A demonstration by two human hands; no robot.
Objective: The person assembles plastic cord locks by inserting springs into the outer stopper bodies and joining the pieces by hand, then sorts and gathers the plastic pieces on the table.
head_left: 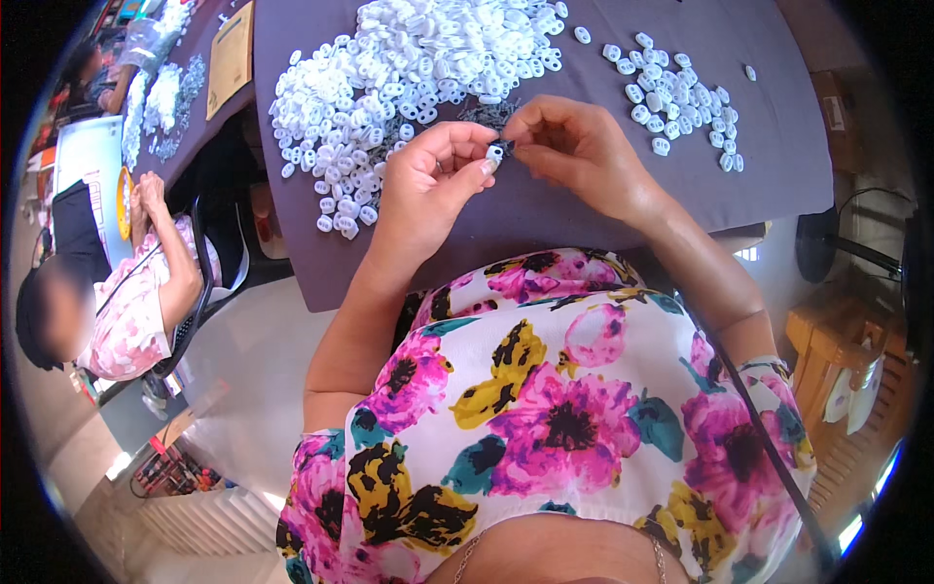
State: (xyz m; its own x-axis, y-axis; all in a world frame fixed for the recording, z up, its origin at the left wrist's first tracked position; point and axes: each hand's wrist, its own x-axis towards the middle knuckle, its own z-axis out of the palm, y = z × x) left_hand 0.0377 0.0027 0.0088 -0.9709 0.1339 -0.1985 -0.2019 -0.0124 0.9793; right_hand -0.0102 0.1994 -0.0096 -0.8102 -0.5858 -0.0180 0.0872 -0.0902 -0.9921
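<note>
Head view: the left hand [428,185] pinches a small white oval plastic piece with holes [495,154] between thumb and forefinger, at two o'clock from its palm. The right hand [579,151] has its fingertips drawn together at a small dark piece [505,145] just beside the white one, which lies toward nine o'clock from that hand. The left is nearer the white piece; its long axis cannot be determined. Loose dark pieces [484,113] lie at twelve o'clock.
</note>
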